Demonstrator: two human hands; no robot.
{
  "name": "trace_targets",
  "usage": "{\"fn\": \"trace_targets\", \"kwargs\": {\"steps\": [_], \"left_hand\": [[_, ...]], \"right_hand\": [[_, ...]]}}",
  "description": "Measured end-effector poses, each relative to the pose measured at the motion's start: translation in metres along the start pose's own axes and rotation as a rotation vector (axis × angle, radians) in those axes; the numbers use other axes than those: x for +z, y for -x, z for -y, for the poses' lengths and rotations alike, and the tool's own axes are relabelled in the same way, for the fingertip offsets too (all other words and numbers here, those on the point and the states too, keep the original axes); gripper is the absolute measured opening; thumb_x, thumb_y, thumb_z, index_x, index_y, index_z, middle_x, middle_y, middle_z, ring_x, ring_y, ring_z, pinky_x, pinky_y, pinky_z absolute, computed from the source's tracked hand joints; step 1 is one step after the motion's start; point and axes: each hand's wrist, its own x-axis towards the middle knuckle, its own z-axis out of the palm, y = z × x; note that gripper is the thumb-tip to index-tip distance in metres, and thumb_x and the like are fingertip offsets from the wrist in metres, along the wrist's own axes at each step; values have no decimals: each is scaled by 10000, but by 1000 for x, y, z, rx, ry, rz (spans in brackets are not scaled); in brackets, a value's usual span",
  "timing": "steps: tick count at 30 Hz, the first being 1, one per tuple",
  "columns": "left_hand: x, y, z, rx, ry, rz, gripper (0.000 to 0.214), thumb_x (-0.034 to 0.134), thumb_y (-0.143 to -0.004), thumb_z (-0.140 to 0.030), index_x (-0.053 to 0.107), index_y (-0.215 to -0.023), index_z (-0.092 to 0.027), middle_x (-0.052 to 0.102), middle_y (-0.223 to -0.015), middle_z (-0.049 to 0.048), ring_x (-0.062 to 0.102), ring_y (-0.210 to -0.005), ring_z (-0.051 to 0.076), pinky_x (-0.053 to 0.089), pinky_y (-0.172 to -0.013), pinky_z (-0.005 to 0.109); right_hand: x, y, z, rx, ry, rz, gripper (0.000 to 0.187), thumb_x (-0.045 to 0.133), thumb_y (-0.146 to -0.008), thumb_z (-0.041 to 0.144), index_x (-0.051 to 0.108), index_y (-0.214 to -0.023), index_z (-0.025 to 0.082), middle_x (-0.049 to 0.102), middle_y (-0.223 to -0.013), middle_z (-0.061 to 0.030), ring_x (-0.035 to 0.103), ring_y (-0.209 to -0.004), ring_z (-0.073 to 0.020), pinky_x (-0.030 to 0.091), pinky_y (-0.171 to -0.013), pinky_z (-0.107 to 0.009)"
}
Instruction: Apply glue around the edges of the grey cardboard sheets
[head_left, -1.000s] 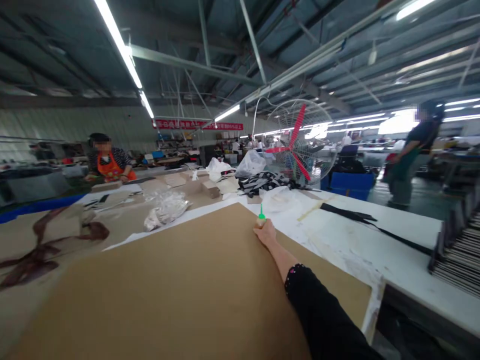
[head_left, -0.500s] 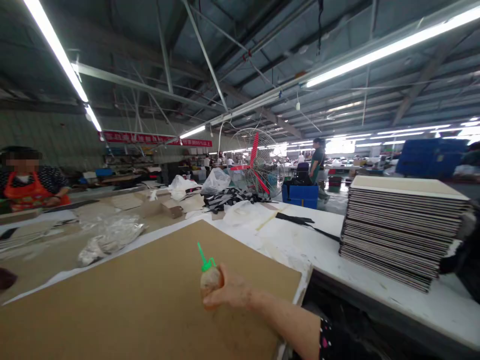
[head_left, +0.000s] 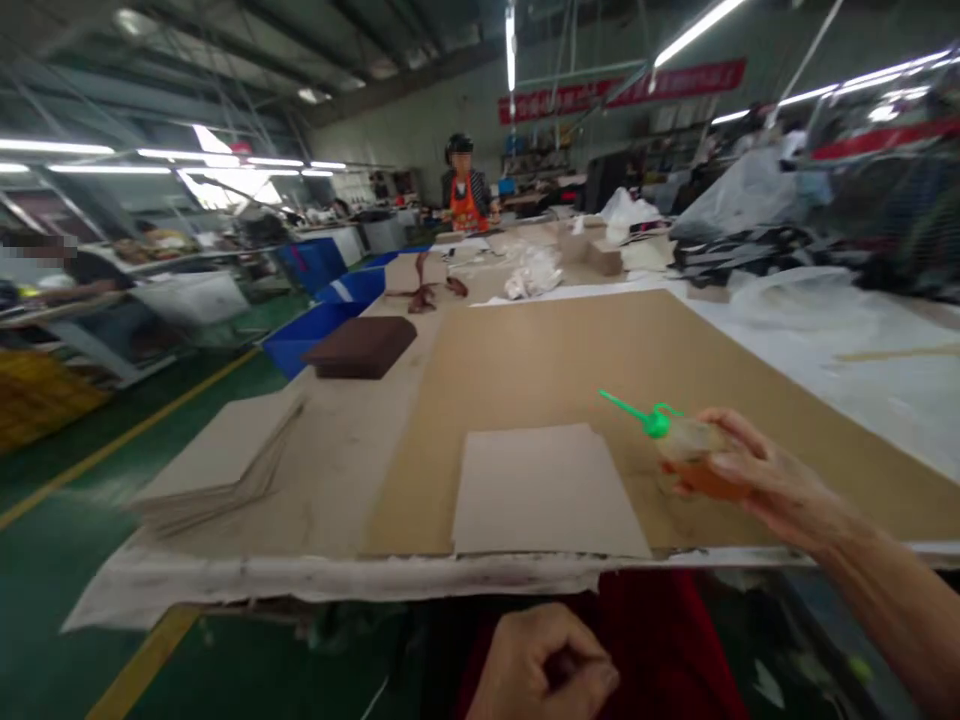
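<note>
My right hand (head_left: 757,470) is wrapped round a translucent squeeze bottle (head_left: 694,445) with a green spout and amber liquid in its lower part. The bottle lies tilted in the air, spout pointing left, above a large brown board (head_left: 555,360). Left of it, a beige rectangular sheet (head_left: 544,490) lies flat on the board at the table's near edge. My left hand (head_left: 544,660) is low in front of the table edge, curled into a loose fist, and nothing shows in it.
On the left of the table are a stack of beige sheets (head_left: 225,450) and a dark brown stack (head_left: 364,345). Blue bins (head_left: 337,300) stand beside the table. Crumpled plastic (head_left: 536,270) and black strips (head_left: 750,250) lie farther back. A person in an orange apron (head_left: 466,205) is at the far end.
The view has swung left and down, bringing the beige sheet, the stacks and my left hand into sight. The bottle, upright before, is now tipped to the left in my right hand.
</note>
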Motion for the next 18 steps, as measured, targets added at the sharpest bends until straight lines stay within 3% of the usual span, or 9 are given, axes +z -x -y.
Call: {"fn": "trace_targets", "kwargs": {"steps": [3, 6, 10, 14, 18], "left_hand": [[1, -10, -20, 367, -181, -17, 212, 659, -853, -240, 763, -1037, -221, 745, -1052, 130, 669, -1006, 285, 479, -925, 401], [1, -23, -29, 532, -391, -97, 367, 561, -922, -227, 641, -1280, -235, 652, -1299, 110, 539, -1277, 287, 350, -1124, 444], [0, -44, -17, 509, -823, -269, 506, 486, -966, -361, 463, -1429, -155, 444, -1520, 95, 315, -1445, 282, 252, -1201, 482], [1, -61, -1, 487, -1169, -303, 501, 393, -998, -419, 461, -1409, -141, 471, -1499, 83, 350, -1422, 252, 320, -1178, 429], [6, -67, 4, 504, -1256, -336, 464, 406, -993, -408, 493, -1372, -155, 480, -1482, 78, 399, -1382, 239, 351, -1157, 411]], "right_hand": [[10, 0, -5, -11, 33, -25, 497, 783, -724, 425, 602, -1183, 364, 711, -1046, -90, 707, -884, -312, 619, -658, -456], [27, -7, -2, -36, 15, -87, 463, 784, -709, 468, 646, -1137, 355, 699, -1071, -82, 701, -837, -277, 606, -594, -378], [51, -16, 10, 46, -43, -113, 448, 816, -687, 455, 648, -1085, 334, 690, -1099, -42, 673, -912, -225, 585, -721, -316], [73, -18, 18, 120, 9, -51, 567, 857, -622, 465, 608, -1110, 320, 706, -1026, -43, 665, -876, -227, 564, -742, -326], [94, -20, 14, 110, 169, 57, 621, 828, -643, 524, 548, -1151, 304, 705, -934, -36, 656, -812, -232, 547, -733, -363]]}}
